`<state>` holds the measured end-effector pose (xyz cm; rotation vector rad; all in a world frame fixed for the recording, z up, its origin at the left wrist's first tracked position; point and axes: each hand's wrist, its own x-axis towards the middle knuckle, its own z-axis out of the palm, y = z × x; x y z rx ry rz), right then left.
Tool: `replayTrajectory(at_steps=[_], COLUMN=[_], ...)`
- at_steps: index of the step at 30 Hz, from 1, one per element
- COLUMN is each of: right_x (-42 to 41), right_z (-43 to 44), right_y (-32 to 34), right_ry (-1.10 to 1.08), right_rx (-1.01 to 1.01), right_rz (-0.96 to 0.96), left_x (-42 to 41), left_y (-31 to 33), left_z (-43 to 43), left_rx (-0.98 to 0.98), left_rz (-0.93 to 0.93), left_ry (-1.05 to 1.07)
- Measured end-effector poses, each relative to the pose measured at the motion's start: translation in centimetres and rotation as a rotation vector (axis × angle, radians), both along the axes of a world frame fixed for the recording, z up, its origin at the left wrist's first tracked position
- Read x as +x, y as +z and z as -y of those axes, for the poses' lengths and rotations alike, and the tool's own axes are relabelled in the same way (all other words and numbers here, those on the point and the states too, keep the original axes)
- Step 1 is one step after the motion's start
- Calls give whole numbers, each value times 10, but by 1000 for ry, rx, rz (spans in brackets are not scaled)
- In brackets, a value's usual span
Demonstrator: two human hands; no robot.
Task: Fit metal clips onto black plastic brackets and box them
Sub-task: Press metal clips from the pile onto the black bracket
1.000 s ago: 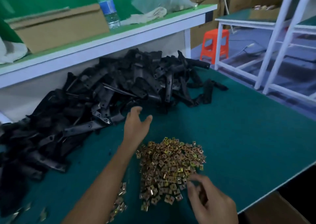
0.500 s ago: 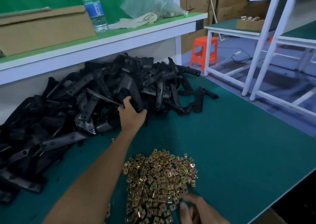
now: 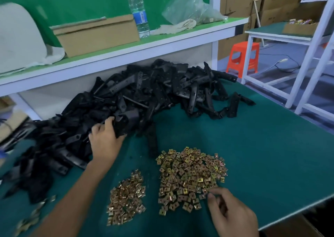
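Left hand (image 3: 104, 143) grips a black bracket (image 3: 126, 122); right hand (image 3: 230, 217), curled, seemingly pinches a metal clip (image 3: 205, 195).

One pile of black brackets (image 3: 144, 99), past counting. Two heaps of metal clips: larger heap (image 3: 191, 177), smaller heap (image 3: 126, 200). One water bottle (image 3: 138, 10), one plastic bag (image 3: 188, 7), one orange stool (image 3: 243, 57).

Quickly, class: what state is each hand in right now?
Left hand: grips a black bracket.
Right hand: curled at the metal clips; whether it holds one cannot be told.
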<state>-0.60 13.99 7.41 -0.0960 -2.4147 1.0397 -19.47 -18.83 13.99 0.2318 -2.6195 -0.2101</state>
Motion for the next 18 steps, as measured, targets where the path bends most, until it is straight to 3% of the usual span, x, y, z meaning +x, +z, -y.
replayTrajectory(at_steps=[2, 4, 8, 10, 12, 14, 18], right_x=[0, 1, 3, 5, 10, 17, 21], right_z=[0, -2, -5, -6, -6, -4, 0], right_y=[-1, -1, 3, 11, 23, 34, 47], right_ry=[9, 36, 116, 157, 188, 235, 446], right_rx=[-7, -17, -120, -215, -290, -291, 261], right_rz=[77, 146, 159, 135, 75, 32, -156], left_x=[11, 23, 60, 94, 139, 180, 227], left_y=[11, 23, 51, 66, 75, 69, 42], left_z=[17, 29, 15, -8, -36, -63, -99], left_rx=[-156, -190, 15, 254, 572, 741, 1025], left_rz=[-12, -44, -53, 0, 132, 353, 846], left_ry=[30, 62, -39, -197, -352, -462, -604])
